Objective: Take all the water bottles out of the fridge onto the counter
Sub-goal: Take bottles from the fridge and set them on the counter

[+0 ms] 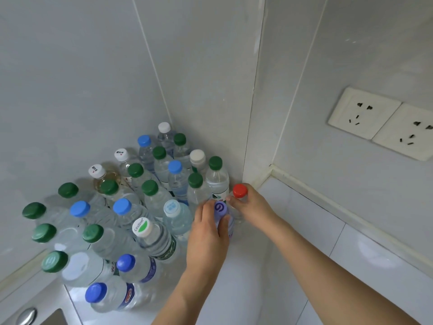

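Several water bottles with green, blue and white caps (150, 187) stand packed together on the white counter (293, 231) in the wall corner. My left hand (208, 240) grips a bottle with a purple cap (220, 208) at the right edge of the group. Just right of it, my right hand (253, 207) holds a bottle with a red cap (240, 190) by its neck. Both bottles are upright and close to the counter; their bases are hidden by my hands. The fridge is out of view.
Grey tiled walls (199, 78) meet in a corner right behind the bottles. Two wall sockets (384, 123) sit on the right wall. A sink edge with a metal fitting (27, 315) shows at the bottom left. White counter stretches to the right of my arms.
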A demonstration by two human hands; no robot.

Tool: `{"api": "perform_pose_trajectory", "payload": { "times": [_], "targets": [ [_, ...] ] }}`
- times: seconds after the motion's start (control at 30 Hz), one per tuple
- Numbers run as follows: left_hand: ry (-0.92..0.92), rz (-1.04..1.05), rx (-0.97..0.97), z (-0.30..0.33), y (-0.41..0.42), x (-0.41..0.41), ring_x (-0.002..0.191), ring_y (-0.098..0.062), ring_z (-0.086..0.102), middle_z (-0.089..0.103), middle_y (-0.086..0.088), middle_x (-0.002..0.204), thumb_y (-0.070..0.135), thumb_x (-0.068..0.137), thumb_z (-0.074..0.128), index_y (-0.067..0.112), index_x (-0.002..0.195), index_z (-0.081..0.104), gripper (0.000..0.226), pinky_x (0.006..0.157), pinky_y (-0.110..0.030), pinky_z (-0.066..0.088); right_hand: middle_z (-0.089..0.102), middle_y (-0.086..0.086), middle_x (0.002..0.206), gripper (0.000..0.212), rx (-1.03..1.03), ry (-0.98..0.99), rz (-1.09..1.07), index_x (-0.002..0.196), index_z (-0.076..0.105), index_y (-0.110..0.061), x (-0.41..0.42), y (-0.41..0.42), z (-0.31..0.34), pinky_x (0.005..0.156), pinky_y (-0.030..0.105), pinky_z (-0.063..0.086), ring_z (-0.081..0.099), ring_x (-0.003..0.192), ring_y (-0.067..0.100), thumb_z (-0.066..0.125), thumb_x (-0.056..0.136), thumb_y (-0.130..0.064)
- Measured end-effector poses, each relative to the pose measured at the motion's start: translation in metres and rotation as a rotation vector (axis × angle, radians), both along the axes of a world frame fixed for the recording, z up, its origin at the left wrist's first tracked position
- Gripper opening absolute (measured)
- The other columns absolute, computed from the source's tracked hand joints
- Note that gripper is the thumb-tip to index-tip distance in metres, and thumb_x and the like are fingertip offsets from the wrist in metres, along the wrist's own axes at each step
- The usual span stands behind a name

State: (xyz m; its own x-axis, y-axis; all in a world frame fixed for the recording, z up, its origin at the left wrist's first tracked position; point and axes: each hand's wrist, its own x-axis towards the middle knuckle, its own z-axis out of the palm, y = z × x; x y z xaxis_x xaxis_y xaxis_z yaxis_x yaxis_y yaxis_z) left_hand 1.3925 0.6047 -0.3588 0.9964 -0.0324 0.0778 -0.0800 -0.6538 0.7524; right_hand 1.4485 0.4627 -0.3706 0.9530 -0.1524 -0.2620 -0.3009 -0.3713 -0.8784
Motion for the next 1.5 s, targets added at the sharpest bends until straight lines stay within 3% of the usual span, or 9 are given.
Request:
{"api": "perform_pose_trajectory", "payload": {
  "times": [0.1,0.33,0.47,0.6,0.77,0.9,1.0,1.27,1.5],
  "targets": [
    [-0.006,0.003,0.007,0.0,-0.002,-0.001,0.101,-0.019,0.056,0.054,0.002,0.118,0.025,0.095,0.058,0.017,0.125,0.051,0.032,0.074,-0.024,0.039,0.06,-0.012,0.094,0.023,0.043,-0.016,0.0,0.105,0.052,-0.025,-0.003,0.002,-0.002,0.069,0.01,0.036,0.056,0.089,0.007,0.067,0.088,-0.03],
    [-0.035,0.026,0.05,-0.004,-0.002,0.0,0.104,-0.023,0.054,0.055,-0.001,0.116,0.025,0.094,0.059,0.014,0.125,0.053,0.033,0.08,-0.025,0.039,0.059,-0.011,0.098,0.025,0.113,-0.011,-0.012,0.11,0.049,-0.025,-0.006,0.005,-0.005,0.071,0.008,0.036,0.055,0.096,0.01,0.065,0.091,-0.029],
    [-0.049,0.029,0.061,-0.005,-0.002,-0.001,0.108,-0.022,0.052,0.056,-0.001,0.12,0.025,0.095,0.059,0.014,0.13,0.052,0.038,0.087,-0.025,0.039,0.058,-0.009,0.107,0.03,0.109,0.032,-0.012,0.116,0.047,-0.028,-0.007,0.004,-0.005,0.083,0.022,0.037,0.054,0.105,0.013,0.063,0.091,-0.035],
    [-0.044,0.027,0.039,-0.002,-0.003,-0.003,0.109,-0.021,0.052,0.055,-0.001,0.122,0.025,0.095,0.058,0.014,0.133,0.05,0.04,0.087,-0.023,0.037,0.051,-0.013,0.119,0.046,0.073,0.032,-0.003,0.134,0.046,-0.027,-0.017,-0.002,0.0,0.092,0.023,0.033,0.044,0.111,0.005,0.062,0.092,-0.037],
    [-0.021,0.004,0.025,0.008,-0.004,-0.009,0.12,-0.02,0.049,0.052,-0.002,0.134,0.027,0.097,0.055,0.014,0.142,0.041,0.049,0.091,-0.021,0.034,0.042,-0.001,0.149,0.064,-0.049,0.042,-0.034,0.145,0.036,-0.02,-0.039,-0.015,0.013,0.107,0.032,0.034,0.04,0.136,0.02,0.063,0.091,-0.039],
    [-0.051,-0.02,0.069,0.023,-0.004,-0.019,0.134,-0.019,0.038,0.043,-0.004,0.145,0.026,0.099,0.052,0.01,0.147,0.034,0.054,0.107,-0.022,0.027,0.039,0.001,0.151,0.062,-0.169,0.024,-0.03,0.146,0.035,-0.018,-0.067,-0.027,0.032,0.106,0.027,0.031,0.037,0.138,0.019,0.061,0.092,-0.035],
    [-0.111,-0.066,0.139,0.035,-0.006,-0.03,0.142,-0.025,0.029,0.036,-0.008,0.152,0.023,0.1,0.051,0.007,0.148,0.033,0.054,0.117,-0.033,0.023,0.038,0.0,0.151,0.06,-0.264,0.002,-0.008,0.146,0.035,-0.018,-0.094,-0.037,0.049,0.105,0.021,0.026,0.035,0.139,0.016,0.059,0.093,-0.033],
    [-0.297,-0.286,0.327,0.08,-0.04,-0.071,0.143,-0.031,0.027,0.037,-0.011,0.152,0.026,0.099,0.05,0.005,0.147,0.036,0.054,0.118,-0.039,0.025,0.033,-0.002,0.153,0.059,-0.421,-0.087,-0.08,0.148,0.031,-0.018,-0.193,-0.079,0.104,0.108,0.021,0.023,0.031,0.14,0.013,0.055,0.095,-0.029],
    [-0.345,-0.485,0.416,0.102,-0.091,-0.113,0.15,-0.027,0.009,0.017,-0.006,0.162,0.034,0.104,0.035,0.01,0.154,0.017,0.058,0.121,-0.034,0.011,0.029,0.0,0.155,0.059,-0.534,-0.098,-0.185,0.148,0.029,-0.016,-0.272,-0.114,0.127,0.113,0.024,0.022,0.028,0.142,0.014,0.054,0.096,-0.027]
  ]
}}
